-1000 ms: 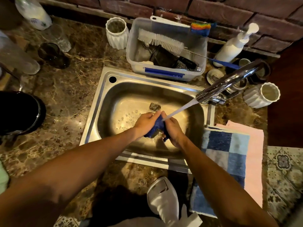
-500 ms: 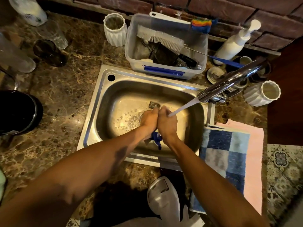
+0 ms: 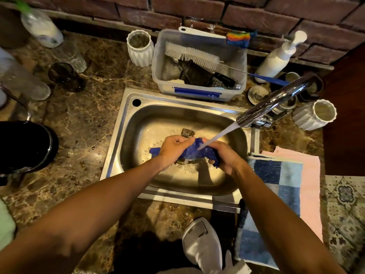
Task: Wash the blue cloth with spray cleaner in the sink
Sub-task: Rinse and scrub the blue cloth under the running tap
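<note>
Stretching between both hands (image 3: 199, 153) — blue cloth (image 3: 197, 152).

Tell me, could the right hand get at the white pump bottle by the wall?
Probably yes, once it lets go. The right hand now grips the blue cloth; the pump bottle stands behind the tap, which the arm would have to pass around.

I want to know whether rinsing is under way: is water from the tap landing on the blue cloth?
Yes, the stream from the faucet falls onto the blue cloth, stretched between the left hand and right hand.
</note>
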